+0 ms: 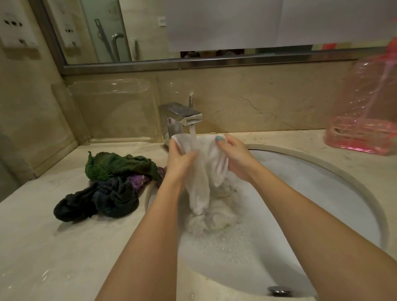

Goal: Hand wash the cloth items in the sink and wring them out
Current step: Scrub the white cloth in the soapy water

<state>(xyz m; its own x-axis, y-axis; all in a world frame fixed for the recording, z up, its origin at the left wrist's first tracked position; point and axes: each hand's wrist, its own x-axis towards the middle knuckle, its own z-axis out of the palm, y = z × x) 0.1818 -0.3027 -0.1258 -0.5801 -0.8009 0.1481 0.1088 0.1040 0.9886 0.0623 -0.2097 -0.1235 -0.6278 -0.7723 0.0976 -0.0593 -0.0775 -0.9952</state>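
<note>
Under the tap, the left hand and the right hand each grip one side of a white cloth, held in the running water above the soapy sink. Left of the tap, a heap of dark cloths lies on the beige marble worktop. To the tap's right stands a pink jug, and above it hangs a mirror.
</note>
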